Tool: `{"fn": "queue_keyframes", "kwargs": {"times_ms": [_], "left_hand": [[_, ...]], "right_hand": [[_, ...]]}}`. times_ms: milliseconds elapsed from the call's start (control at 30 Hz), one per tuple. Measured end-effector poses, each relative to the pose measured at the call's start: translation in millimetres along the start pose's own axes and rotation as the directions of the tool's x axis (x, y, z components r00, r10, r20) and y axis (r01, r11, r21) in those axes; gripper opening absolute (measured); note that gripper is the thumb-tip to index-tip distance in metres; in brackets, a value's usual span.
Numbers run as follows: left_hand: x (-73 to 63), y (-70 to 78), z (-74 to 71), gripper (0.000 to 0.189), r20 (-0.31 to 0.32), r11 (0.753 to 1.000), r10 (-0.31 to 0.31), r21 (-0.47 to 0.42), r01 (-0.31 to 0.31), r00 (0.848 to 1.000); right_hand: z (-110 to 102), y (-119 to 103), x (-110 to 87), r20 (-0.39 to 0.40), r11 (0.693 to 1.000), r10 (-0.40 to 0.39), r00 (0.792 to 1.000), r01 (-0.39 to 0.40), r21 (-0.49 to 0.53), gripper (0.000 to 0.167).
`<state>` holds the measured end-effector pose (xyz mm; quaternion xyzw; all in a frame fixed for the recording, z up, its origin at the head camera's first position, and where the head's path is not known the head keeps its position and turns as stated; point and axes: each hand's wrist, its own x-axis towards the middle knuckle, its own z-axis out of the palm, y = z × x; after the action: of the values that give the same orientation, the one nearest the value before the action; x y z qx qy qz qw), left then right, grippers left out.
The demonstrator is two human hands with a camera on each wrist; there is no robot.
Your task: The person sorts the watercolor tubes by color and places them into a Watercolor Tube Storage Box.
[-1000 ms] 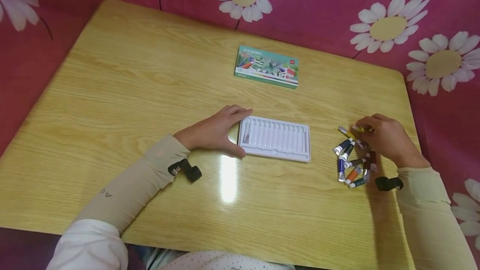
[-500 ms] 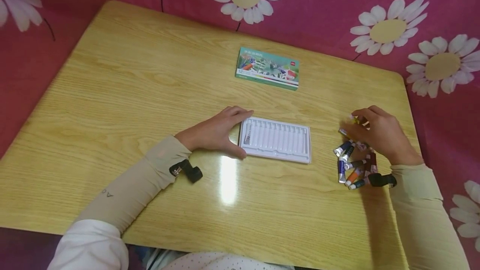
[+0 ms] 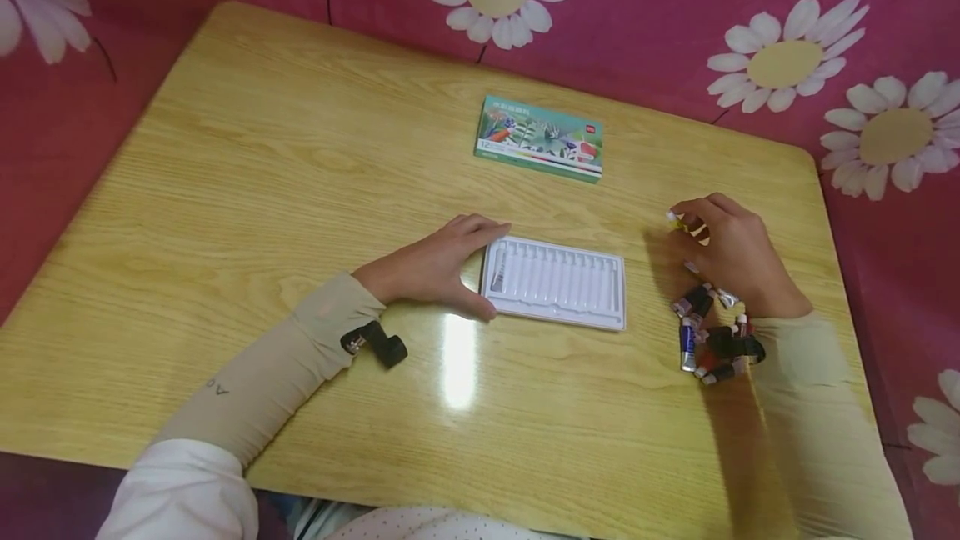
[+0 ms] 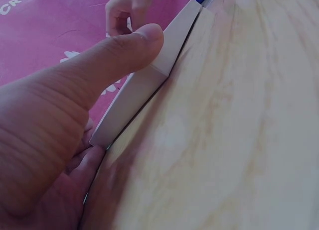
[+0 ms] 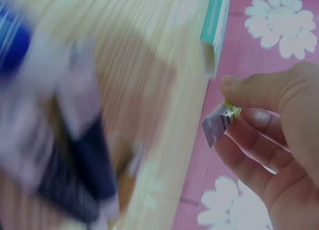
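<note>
At the near right, paint tubes [image 3: 718,342] are lying in a loose heap on the wooden table [image 3: 300,190]; left of them, the left hand [image 3: 435,267] is gripping the left end of the white tray [image 3: 555,283] between thumb and fingers, a silvery tube [image 3: 499,271] lying in its leftmost slot; the right hand [image 3: 738,257] is pinching a yellow tube [image 5: 223,121] between thumb and fingers, right of the tray; farther off, a green box [image 3: 538,138] is lying flat.

One tray [image 3: 570,277] touching left hand [image 3: 437,269], one tube [image 3: 498,270] inside. One tube [image 5: 222,122] in right hand [image 3: 738,255]; at least six tubes [image 3: 687,346] near it. One box [image 3: 538,138] beyond hands.
</note>
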<state>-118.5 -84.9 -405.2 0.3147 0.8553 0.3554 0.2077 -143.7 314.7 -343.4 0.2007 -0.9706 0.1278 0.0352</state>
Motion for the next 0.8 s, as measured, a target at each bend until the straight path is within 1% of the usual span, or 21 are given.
{"fn": "queue_keyframes", "kwargs": {"times_ms": [167,367,500,667,800], "left_hand": [[0.4,0.2,1.2,0.119,-0.007,1.0,0.017,-0.009,-0.017,1.0],[-0.1,1.7,0.6,0.118,-0.005,1.0,0.016,-0.014,-0.016,1.0],[-0.2,2.7,-0.2,0.118,0.0,1.0,0.01,-0.008,-0.01,1.0],[-0.6,2.4,-0.1,0.118,0.0,1.0,0.004,-0.008,-0.004,1.0],[-1.0,0.8,0.6,0.118,-0.006,1.0,0.004,-0.009,-0.004,1.0]], "right_hand": [[4,-17,6.5,-0.02,0.998,-0.013,1.0,0.014,0.058,0.035],[2,-40,16.0,-0.009,0.991,0.027,1.0,-0.026,0.133,0.034],[1,-52,23.3,-0.009,0.986,0.036,0.999,-0.034,0.164,0.033],[3,-65,28.0,-0.021,0.97,0.047,0.999,-0.041,0.241,0.033],[9,-76,28.5,-0.018,0.945,0.081,0.997,-0.071,0.318,0.034]]}}
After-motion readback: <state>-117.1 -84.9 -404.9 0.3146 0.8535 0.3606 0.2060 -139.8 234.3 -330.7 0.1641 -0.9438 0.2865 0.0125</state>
